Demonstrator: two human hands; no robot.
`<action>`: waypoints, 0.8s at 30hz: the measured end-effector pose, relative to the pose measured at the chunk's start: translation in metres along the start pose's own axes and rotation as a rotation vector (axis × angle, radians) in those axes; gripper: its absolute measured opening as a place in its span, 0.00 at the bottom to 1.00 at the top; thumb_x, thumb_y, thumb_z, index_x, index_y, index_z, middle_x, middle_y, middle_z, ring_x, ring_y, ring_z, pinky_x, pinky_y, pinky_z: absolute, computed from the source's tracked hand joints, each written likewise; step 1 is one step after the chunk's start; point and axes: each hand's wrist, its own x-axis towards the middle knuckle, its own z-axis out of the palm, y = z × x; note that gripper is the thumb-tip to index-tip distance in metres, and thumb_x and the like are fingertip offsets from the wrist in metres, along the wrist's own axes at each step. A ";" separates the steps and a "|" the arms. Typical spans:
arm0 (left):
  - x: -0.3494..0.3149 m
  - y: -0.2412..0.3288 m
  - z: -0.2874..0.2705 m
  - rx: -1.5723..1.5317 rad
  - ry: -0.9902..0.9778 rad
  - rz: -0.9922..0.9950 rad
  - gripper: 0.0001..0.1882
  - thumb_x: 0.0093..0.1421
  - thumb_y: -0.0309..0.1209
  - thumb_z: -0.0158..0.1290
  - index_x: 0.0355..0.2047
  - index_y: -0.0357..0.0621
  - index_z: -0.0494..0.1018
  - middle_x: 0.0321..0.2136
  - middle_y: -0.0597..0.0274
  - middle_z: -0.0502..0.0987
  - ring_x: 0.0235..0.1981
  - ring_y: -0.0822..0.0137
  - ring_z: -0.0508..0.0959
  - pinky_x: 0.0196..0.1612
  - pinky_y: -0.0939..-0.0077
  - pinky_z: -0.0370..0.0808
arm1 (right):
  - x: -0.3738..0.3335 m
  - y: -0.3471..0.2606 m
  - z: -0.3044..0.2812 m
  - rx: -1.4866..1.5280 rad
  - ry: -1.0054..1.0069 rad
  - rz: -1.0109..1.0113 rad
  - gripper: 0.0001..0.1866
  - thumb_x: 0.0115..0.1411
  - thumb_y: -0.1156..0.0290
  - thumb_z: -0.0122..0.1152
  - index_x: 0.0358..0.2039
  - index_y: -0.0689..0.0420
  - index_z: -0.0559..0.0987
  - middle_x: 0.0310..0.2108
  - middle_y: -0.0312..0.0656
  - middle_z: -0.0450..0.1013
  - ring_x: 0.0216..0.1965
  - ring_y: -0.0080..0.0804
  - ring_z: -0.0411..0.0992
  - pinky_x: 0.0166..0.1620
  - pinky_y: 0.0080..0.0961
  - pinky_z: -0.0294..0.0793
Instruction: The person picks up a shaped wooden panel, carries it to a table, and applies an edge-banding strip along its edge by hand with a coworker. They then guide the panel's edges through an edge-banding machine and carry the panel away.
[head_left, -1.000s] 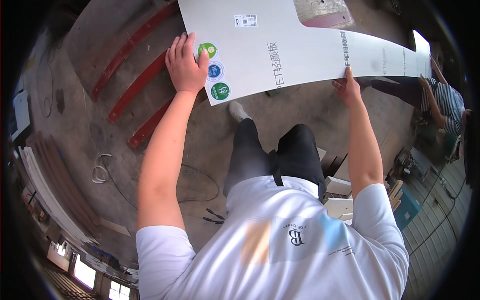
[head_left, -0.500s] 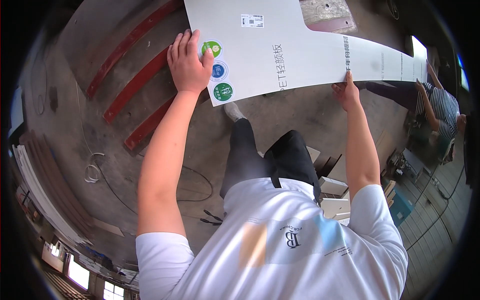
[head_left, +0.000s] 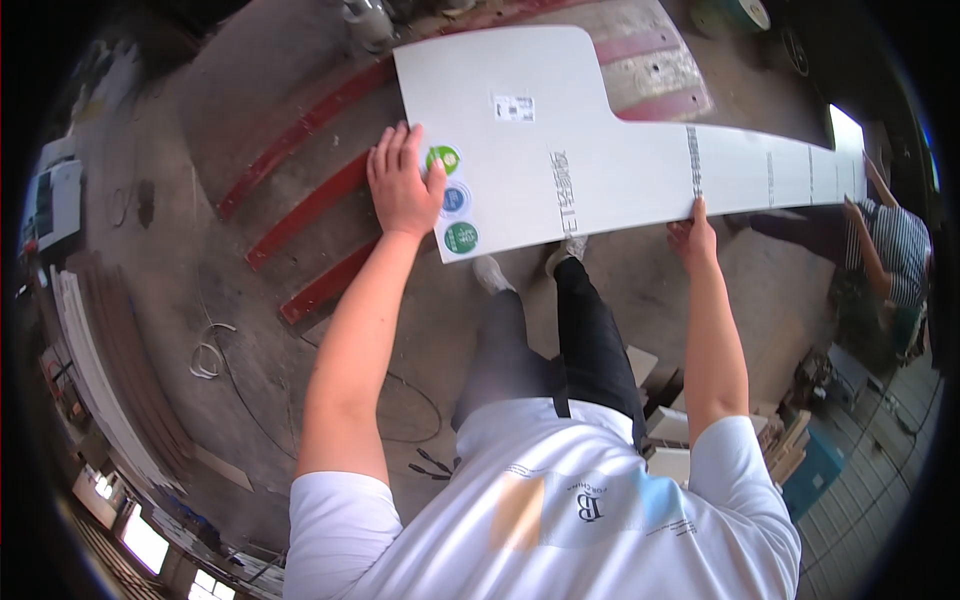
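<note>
A large white sheet board (head_left: 640, 165), wide at the left and narrowing to the right, stretches across in front of me. It bears round green and blue stickers and a small label. My left hand (head_left: 404, 190) grips its left edge beside the stickers, thumb on the top face and fingers at the edge. Further right, my right hand (head_left: 695, 235) holds the near edge with the thumb on top and the fingers curled below. At the narrow far-right end, a co-worker in a striped shirt (head_left: 893, 245) has both hands at the board.
Red rails (head_left: 320, 190) lie behind and left of the board, with a pale slab (head_left: 650, 75) beyond. Long planks (head_left: 115, 370) are stacked at far left. A cable loop (head_left: 207, 360) lies on the floor. Wood offcuts (head_left: 668, 425) and a blue box (head_left: 815, 470) stand at lower right.
The board sits lower in the view, with its far edge now showing. Both my hands keep their hold, and my right foot has come into view beneath it.
</note>
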 end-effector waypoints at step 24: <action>0.010 0.021 -0.012 0.075 -0.093 -0.220 0.29 0.65 0.40 0.55 0.67 0.57 0.72 0.66 0.59 0.72 0.68 0.53 0.66 0.73 0.47 0.56 | 0.019 -0.029 0.003 0.531 -0.019 -0.035 0.37 0.72 0.45 0.62 0.72 0.52 0.67 0.67 0.34 0.70 0.65 0.33 0.70 0.68 0.34 0.69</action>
